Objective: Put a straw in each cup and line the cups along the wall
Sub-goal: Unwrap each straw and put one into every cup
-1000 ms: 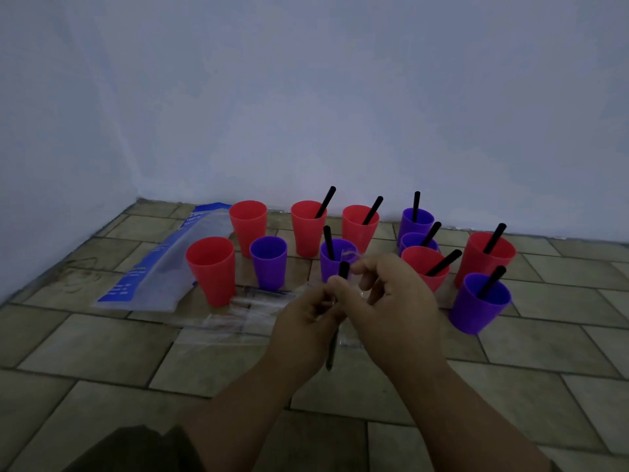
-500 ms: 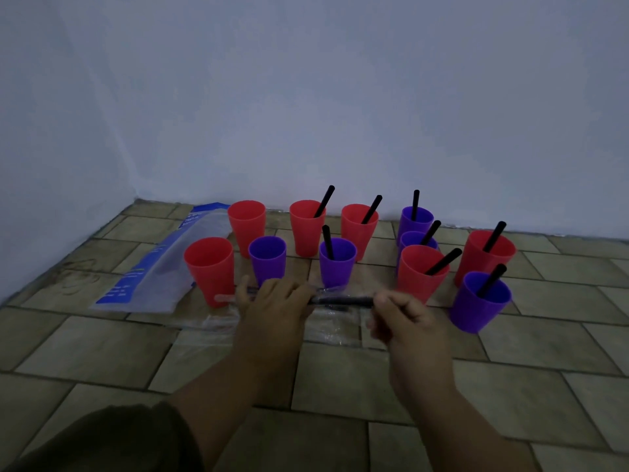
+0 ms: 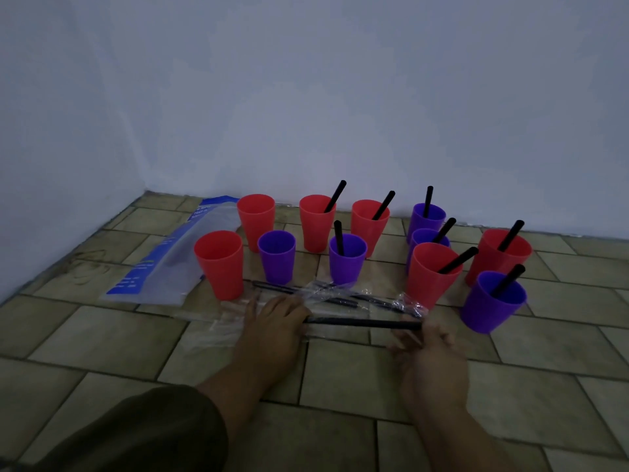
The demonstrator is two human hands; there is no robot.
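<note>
Several red and purple cups stand on the tiled floor near the wall. Three are without a straw: a red cup, a red cup behind it and a purple cup. The others, such as the purple cup at the right, each hold a black straw. My right hand pinches the right end of a black straw that lies level, low over the floor. My left hand grips the clear wrapper at the straw's left end. More wrapped straws lie just beyond my hands.
A blue and clear plastic bag lies flat at the left, beside the front red cup. The wall runs behind the cups and meets a side wall at the left corner. Bare tiles stretch in front of my hands.
My hands have dropped towards the floor and moved apart. The right hand has drawn the black straw sideways to the right, out of the wrapper that the left hand holds.
</note>
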